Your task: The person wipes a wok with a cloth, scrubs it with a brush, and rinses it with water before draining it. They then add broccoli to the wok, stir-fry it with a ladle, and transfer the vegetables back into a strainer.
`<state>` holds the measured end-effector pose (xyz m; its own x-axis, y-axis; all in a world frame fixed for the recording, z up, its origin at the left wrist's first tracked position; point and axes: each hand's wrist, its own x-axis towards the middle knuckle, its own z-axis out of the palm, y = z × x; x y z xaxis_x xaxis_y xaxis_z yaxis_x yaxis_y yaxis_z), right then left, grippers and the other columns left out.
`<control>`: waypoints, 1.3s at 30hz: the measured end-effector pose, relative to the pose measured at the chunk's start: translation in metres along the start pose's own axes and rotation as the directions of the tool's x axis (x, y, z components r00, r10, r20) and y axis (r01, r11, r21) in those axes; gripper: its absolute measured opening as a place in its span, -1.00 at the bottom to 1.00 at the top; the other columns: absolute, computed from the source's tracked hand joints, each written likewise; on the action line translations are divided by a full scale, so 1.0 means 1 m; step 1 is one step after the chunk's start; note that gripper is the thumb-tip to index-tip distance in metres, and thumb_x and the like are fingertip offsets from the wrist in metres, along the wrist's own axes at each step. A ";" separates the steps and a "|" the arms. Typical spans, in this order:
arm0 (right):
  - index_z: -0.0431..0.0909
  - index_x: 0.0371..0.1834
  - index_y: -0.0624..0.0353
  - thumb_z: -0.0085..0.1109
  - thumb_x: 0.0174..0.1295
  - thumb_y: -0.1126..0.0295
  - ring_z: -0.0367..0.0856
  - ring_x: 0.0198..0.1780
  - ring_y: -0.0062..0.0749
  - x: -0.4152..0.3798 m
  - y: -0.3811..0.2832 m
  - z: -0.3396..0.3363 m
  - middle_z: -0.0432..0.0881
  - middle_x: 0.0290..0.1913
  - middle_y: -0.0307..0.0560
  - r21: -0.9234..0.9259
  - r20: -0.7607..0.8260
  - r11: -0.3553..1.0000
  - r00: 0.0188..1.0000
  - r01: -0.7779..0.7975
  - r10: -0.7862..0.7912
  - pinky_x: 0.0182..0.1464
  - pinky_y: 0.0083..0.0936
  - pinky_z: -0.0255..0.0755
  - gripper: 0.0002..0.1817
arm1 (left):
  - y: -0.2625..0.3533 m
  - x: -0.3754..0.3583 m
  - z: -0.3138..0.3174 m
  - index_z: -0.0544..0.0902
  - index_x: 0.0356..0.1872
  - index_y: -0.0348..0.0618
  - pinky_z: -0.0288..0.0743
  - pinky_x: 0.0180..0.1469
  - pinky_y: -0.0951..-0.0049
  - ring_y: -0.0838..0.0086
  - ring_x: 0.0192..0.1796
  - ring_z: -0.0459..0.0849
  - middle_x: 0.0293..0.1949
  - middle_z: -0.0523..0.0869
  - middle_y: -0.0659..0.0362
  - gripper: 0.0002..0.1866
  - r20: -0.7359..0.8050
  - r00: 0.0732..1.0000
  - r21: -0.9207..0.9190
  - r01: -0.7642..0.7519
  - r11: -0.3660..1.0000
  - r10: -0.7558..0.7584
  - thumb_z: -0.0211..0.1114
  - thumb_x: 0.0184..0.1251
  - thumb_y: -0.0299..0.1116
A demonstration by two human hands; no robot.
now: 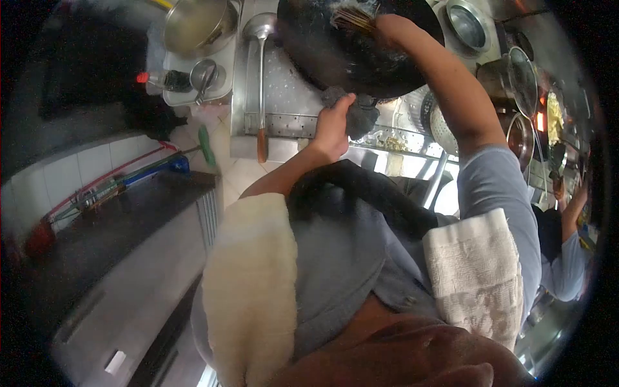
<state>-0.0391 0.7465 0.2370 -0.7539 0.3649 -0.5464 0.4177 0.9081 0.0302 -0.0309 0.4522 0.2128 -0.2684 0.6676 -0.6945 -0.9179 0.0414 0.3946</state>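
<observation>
A large black wok (348, 55) stands at the top centre. My right hand (391, 31) is closed round a bundle of thin brown sticks (353, 20), a brush whose tips touch the inside of the wok near some whitish foam. At the wok's near edge, my left hand (333, 128) grips a dark grey cloth (361, 118) pressed against the rim. A long ladle (261, 77) with a wooden handle end lies left of the wok on the metal stove top.
At the upper left, a tray (169, 97) holds a metal bowl (193, 26) and a small ladle. Several pots and strainers, a flame (540, 121) and a co-worker's arm (570, 213) are at the right. A dark counter (129, 222) runs along the left.
</observation>
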 end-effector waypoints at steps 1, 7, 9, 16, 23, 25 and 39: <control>0.61 0.07 0.10 0.31 0.06 0.20 0.71 -0.22 0.11 0.006 -0.005 -0.003 0.72 -0.24 0.20 0.037 -0.024 0.999 1.000 0.014 -0.013 -0.19 -0.11 0.58 -0.52 | 0.003 -0.002 0.000 0.66 -0.12 -0.23 0.57 -0.14 0.42 0.42 -0.19 0.72 -0.21 0.73 0.14 -0.74 -0.005 1.000 -0.001 -0.005 1.000 0.005 0.34 0.31 -0.26; 0.61 0.10 0.07 0.39 0.02 0.22 0.73 -0.19 0.09 -0.106 0.021 -0.016 0.73 -0.23 0.17 0.089 0.140 0.969 0.960 0.230 -0.240 -0.16 -0.20 0.62 -0.49 | 0.003 -0.001 -0.007 0.65 -0.11 -0.26 0.60 -0.04 0.38 0.40 -0.13 0.73 -0.15 0.74 0.13 -0.78 0.151 0.987 -0.066 -0.048 0.997 0.057 0.29 0.35 -0.33; 0.61 0.11 0.09 0.32 0.10 0.24 0.74 -0.18 0.04 -0.078 0.066 -0.011 0.74 -0.22 0.15 -0.085 0.214 0.996 0.977 0.034 -0.015 -0.17 -0.20 0.62 -0.53 | 0.008 -0.007 0.001 0.63 -0.07 -0.27 0.61 0.01 0.34 0.36 -0.09 0.74 -0.13 0.74 0.11 -0.78 0.130 0.991 -0.146 0.004 0.989 0.015 0.27 0.36 -0.38; 0.68 -0.04 0.17 0.21 0.19 0.20 0.74 -0.16 -0.01 -0.015 -0.023 -0.041 0.74 -0.22 0.16 -0.156 -0.101 0.988 0.995 -0.002 -0.014 -0.16 -0.20 0.61 -0.65 | -0.001 0.001 -0.005 0.63 -0.06 -0.28 0.61 -0.01 0.31 0.35 -0.10 0.73 -0.13 0.74 0.10 -0.77 0.084 0.996 -0.130 -0.022 0.991 0.033 0.27 0.35 -0.38; 0.58 0.16 0.02 0.23 0.15 0.23 0.73 -0.14 0.02 -0.102 -0.012 -0.016 0.73 -0.22 0.13 -0.060 0.191 0.982 0.967 0.180 -0.166 -0.13 -0.19 0.61 -0.54 | 0.002 0.004 -0.006 0.64 -0.09 -0.29 0.60 -0.06 0.36 0.38 -0.13 0.72 -0.16 0.73 0.12 -0.77 0.092 0.995 -0.114 -0.012 0.993 0.022 0.29 0.33 -0.37; 0.59 0.13 -0.06 0.26 0.13 0.23 0.72 -0.14 0.04 -0.083 0.038 -0.008 0.73 -0.20 0.10 -0.204 0.254 0.970 0.964 0.131 -0.077 -0.14 -0.16 0.61 -0.56 | 0.000 0.003 -0.007 0.64 -0.09 -0.28 0.60 -0.06 0.37 0.38 -0.14 0.72 -0.17 0.73 0.12 -0.77 0.096 0.995 -0.131 -0.007 0.991 0.019 0.30 0.32 -0.37; 0.29 0.50 -0.02 0.29 0.05 0.21 0.71 -0.36 -0.15 -0.086 -0.022 0.002 0.73 -0.26 0.15 0.366 -0.120 0.852 0.927 0.374 -0.356 -0.22 -0.25 0.57 -0.17 | 0.001 0.004 -0.006 0.63 -0.16 -0.29 0.64 -0.08 0.33 0.34 -0.18 0.74 -0.22 0.73 0.12 -0.82 0.102 0.994 -0.110 -0.032 0.993 0.043 0.27 0.33 -0.38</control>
<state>0.0172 0.6945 0.2820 -0.9080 0.0399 -0.4170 0.2595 0.8350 -0.4852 -0.0346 0.4501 0.2070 -0.2763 0.7414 -0.6115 -0.9355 -0.0617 0.3479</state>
